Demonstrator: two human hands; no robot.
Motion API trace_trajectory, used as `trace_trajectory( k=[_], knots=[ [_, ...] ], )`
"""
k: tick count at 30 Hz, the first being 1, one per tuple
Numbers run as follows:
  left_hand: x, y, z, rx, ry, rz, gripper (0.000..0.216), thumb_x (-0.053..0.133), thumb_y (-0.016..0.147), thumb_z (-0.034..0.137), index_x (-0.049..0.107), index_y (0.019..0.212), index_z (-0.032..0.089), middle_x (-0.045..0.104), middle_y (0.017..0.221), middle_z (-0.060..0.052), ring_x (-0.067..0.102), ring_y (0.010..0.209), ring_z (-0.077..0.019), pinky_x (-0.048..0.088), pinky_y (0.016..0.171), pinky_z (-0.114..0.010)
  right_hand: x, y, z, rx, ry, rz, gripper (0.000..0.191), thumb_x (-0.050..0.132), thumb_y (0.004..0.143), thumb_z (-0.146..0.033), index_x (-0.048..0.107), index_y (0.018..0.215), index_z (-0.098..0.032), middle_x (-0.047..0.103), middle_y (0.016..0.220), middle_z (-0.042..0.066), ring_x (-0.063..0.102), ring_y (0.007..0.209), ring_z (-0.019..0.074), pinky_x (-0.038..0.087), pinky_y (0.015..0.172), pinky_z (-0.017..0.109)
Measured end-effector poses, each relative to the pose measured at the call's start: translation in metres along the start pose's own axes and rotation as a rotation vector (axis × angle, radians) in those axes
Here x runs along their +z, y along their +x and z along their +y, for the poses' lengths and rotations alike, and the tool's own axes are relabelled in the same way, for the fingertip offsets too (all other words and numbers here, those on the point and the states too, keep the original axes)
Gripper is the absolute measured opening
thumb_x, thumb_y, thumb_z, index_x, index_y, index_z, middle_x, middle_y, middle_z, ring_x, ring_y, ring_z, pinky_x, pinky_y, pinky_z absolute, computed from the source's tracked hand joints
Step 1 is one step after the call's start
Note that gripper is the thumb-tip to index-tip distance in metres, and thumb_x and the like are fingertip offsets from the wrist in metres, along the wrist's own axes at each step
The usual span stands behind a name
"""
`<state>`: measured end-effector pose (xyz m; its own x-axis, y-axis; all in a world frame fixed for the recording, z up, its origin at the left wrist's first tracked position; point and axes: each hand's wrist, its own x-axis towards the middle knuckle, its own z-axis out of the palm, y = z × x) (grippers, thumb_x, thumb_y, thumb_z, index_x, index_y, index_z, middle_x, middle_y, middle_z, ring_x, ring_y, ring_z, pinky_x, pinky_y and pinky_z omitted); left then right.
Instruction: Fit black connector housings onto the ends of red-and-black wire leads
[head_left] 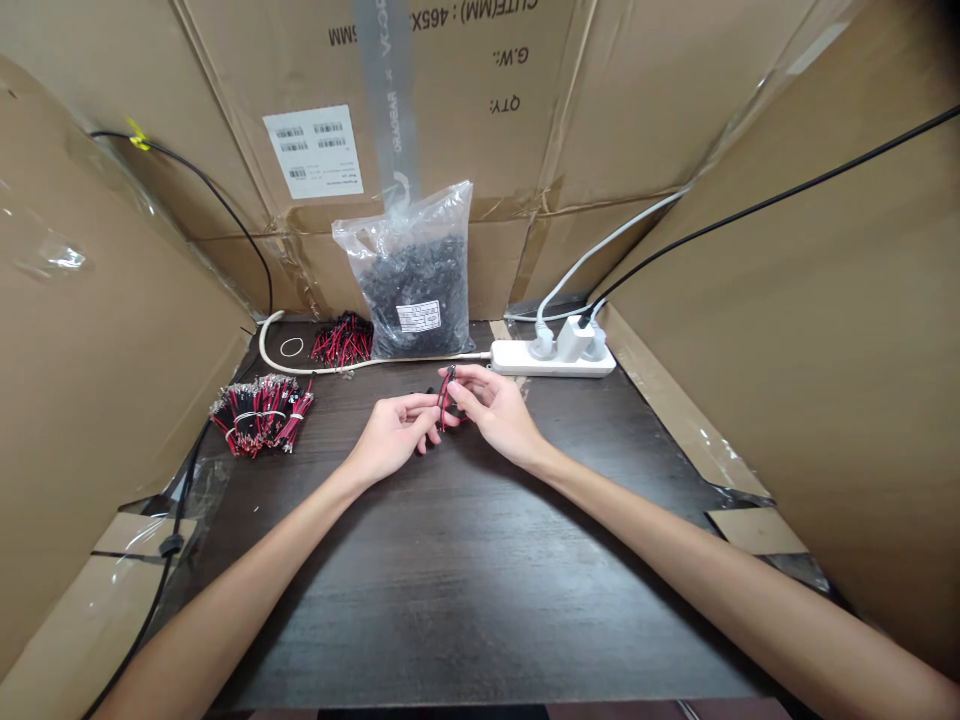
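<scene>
Near the middle of the table, my left hand (pixel 397 432) and my right hand (pixel 496 408) meet over a short red and black wire (pixel 444 392). The fingers of both hands pinch it; its upper end sticks up between my right thumb and forefinger. More red and black strands show partly behind my fingers, and how many I cannot tell. To the left lie bundles of red and black wires (pixel 259 412) tied with white bands. A loose heap of similar wires (pixel 343 340) rests farther back. Behind my hands stands a clear plastic bag (pixel 416 290) full of small black pieces.
A white power strip (pixel 525 357) with plugs and an adapter sits at the back right. Its pale cable (pixel 315 371) runs left along the table (pixel 450 600). Cardboard walls (pixel 810 300) enclose three sides. A black cable (pixel 180 500) hangs down the left; a white band (pixel 292 347) lies near the heap.
</scene>
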<state>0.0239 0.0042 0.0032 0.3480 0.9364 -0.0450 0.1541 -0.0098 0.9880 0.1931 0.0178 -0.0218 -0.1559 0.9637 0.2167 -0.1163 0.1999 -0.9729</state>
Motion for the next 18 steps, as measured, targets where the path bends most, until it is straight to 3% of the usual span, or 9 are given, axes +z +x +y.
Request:
trace_trajectory(
  k=[5, 18],
  knots=[
    [0.0006, 0.0001, -0.0016, -0.002, -0.013, -0.001, 0.034, 0.066, 0.081, 0.038, 0.072, 0.097, 0.009, 0.075, 0.088, -0.012, 0.055, 0.054, -0.0095, 0.046, 0.048, -0.022, 0.0008, -0.0007, -0.0005, -0.023, -0.027, 0.026, 0.042, 0.068, 0.083, -0.051, 0.065, 0.106, -0.017, 0.069, 0.088, 0.007, 0.065, 0.081, 0.0190, 0.054, 0.071, 0.033],
    [0.0010, 0.0001, -0.0033, -0.013, -0.056, 0.009, 0.040, 0.068, 0.078, 0.040, 0.071, 0.102, 0.008, 0.076, 0.090, -0.015, 0.057, 0.055, -0.0110, 0.046, 0.048, -0.023, 0.0021, -0.0004, 0.0011, -0.027, -0.056, 0.044, 0.039, 0.067, 0.083, -0.050, 0.064, 0.104, -0.017, 0.069, 0.087, 0.008, 0.066, 0.082, 0.0210, 0.055, 0.071, 0.035]
  ],
)
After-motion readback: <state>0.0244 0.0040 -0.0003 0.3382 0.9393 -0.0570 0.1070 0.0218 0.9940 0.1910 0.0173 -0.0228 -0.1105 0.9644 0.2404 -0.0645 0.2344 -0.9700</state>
